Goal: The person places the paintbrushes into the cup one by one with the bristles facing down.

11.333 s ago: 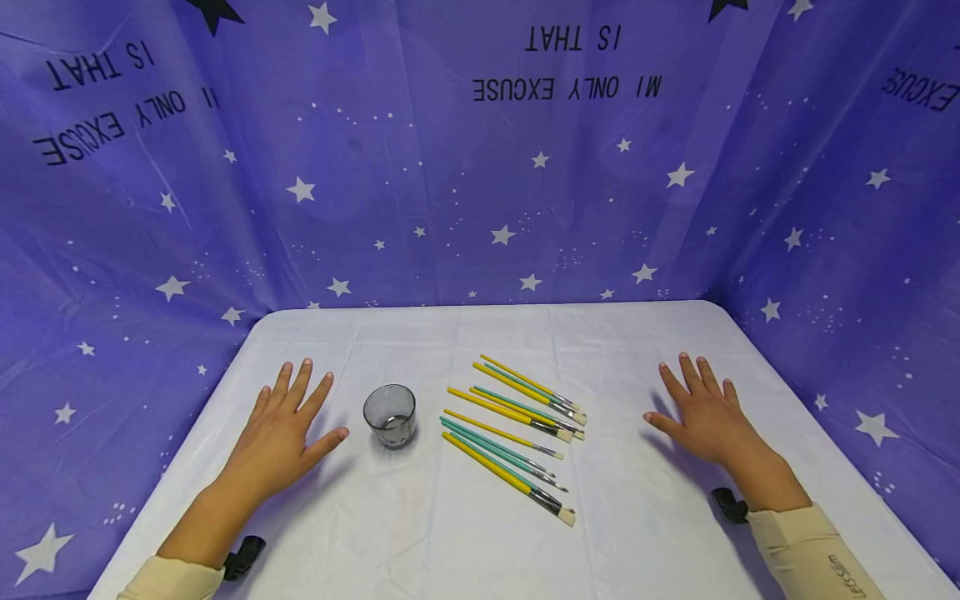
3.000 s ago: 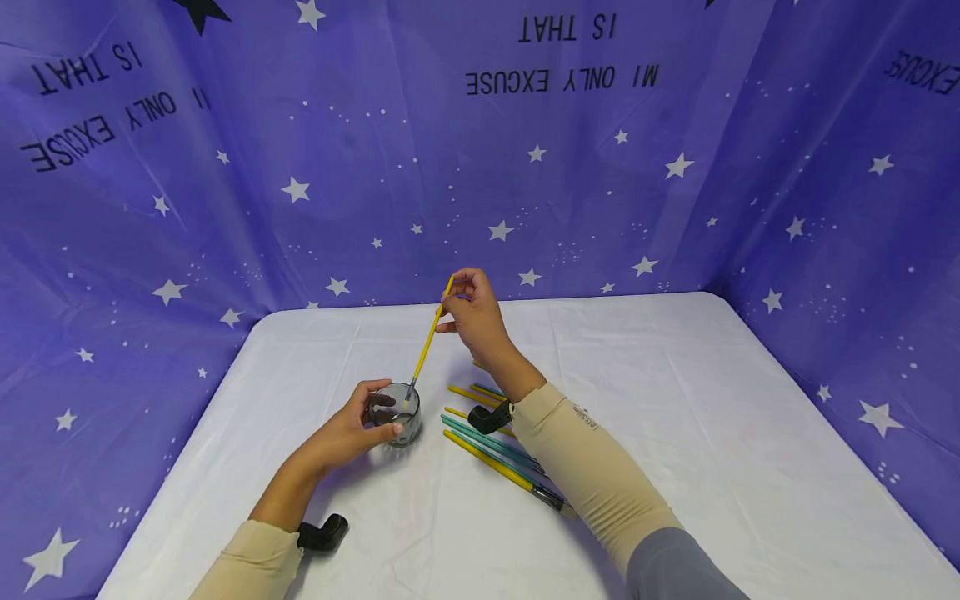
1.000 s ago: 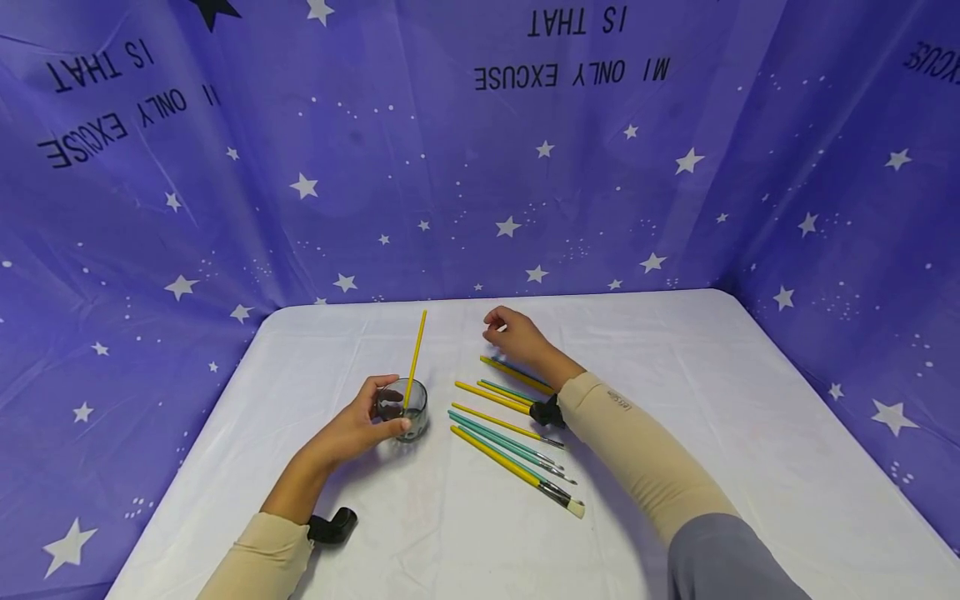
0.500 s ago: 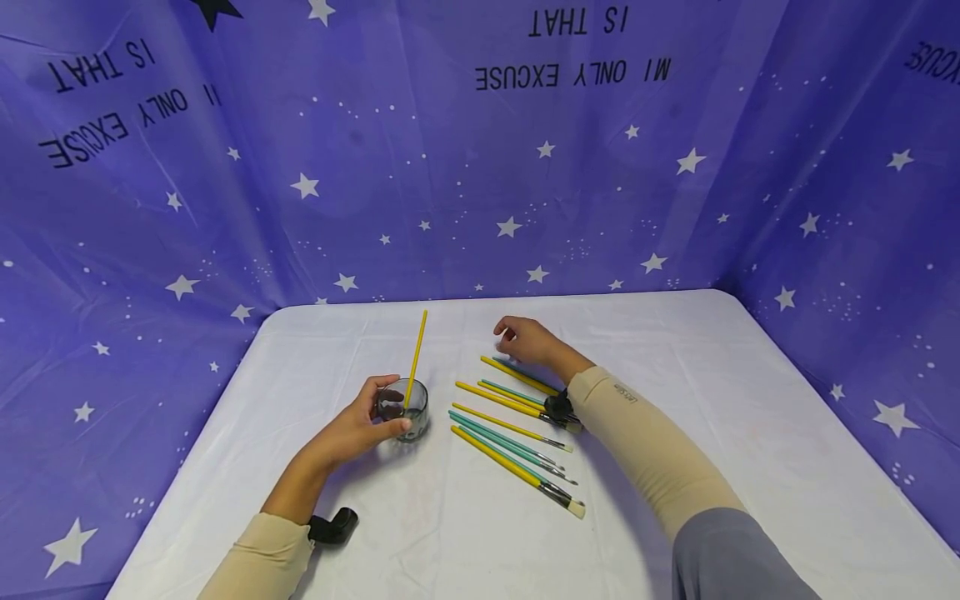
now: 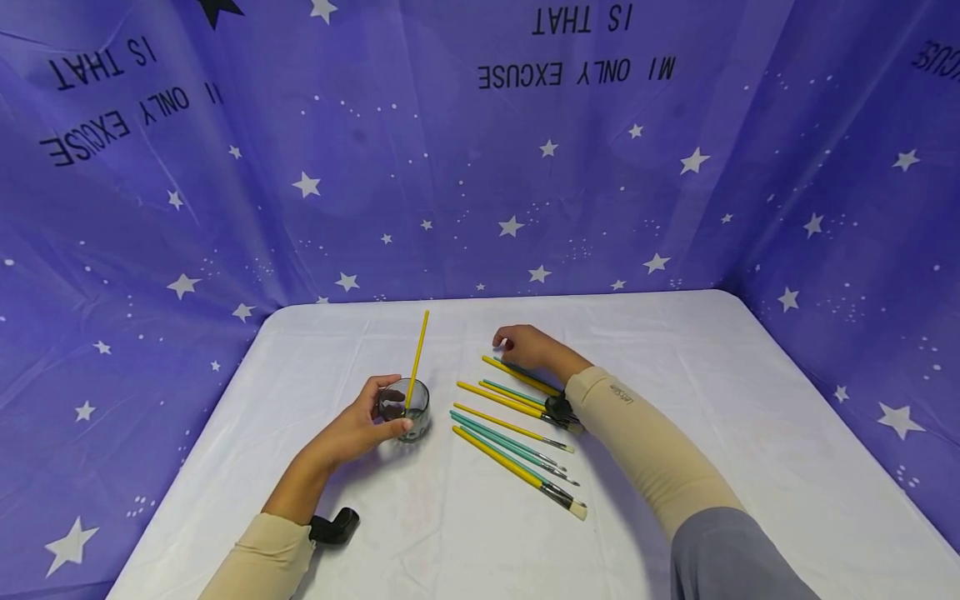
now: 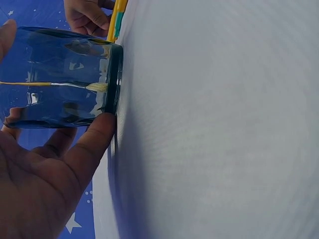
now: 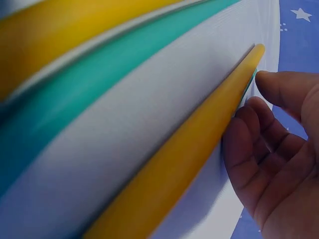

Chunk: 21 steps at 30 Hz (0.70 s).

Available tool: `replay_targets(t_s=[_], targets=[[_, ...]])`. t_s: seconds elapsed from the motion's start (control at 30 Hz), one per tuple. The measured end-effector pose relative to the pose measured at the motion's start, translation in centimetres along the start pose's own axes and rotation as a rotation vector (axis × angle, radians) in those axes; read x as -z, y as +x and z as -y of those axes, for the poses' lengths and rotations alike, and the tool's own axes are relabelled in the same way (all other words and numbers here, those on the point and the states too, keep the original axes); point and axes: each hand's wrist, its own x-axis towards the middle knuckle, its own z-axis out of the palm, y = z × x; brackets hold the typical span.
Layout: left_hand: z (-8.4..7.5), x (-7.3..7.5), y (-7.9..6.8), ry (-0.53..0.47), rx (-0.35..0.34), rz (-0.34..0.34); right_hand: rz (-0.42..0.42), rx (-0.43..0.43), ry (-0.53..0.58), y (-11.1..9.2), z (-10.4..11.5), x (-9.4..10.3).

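Note:
My left hand (image 5: 348,432) grips a smoky clear drinking glass (image 5: 420,407) on the table, thumb in front and fingers behind. A thin yellow paintbrush (image 5: 419,346) leans in the glass; the left wrist view shows its pale bristles (image 6: 97,87) down at the bottom. My right hand (image 5: 531,347) hovers at the handle end of a thin teal paintbrush (image 5: 513,365), in the farthest group. In the right wrist view the thumb (image 7: 279,89) and curled fingers stand apart beside that teal handle (image 7: 247,88), close behind a thicker yellow paintbrush (image 7: 184,154).
More yellow and teal paintbrushes lie slanted right of the glass, including a nearest thick yellow brush (image 5: 502,461), bristles toward the lower right. The table (image 5: 420,533) wears a white cloth. A purple star-printed curtain (image 5: 450,167) hangs behind and at both sides.
The right hand let go of the yellow brush, now standing in the glass, then moved right and down to the far brushes. The left hand still holds the glass.

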Motion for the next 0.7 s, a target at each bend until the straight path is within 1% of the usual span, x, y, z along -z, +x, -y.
replay_targets(t_s=[0.13, 0.4, 0.5, 0.7], targets=[[-0.08, -0.1, 0.0, -0.005, -0.001, 0.002, 0.018, 0.004, -0.022, -0.05, 0.12, -0.12], [-0.04, -0.15, 0.0, -0.005, 0.022, -0.007, 0.042, 0.026, -0.068, 0.23, 0.08, -0.24], [0.0, -0.08, -0.01, 0.007, 0.011, -0.006, 0.04, 0.028, -0.069, 0.3, -0.08, -0.3], [-0.23, -0.03, -0.14, -0.005, 0.003, -0.002, 0.038, 0.035, -0.068, 0.29, -0.1, -0.28]])
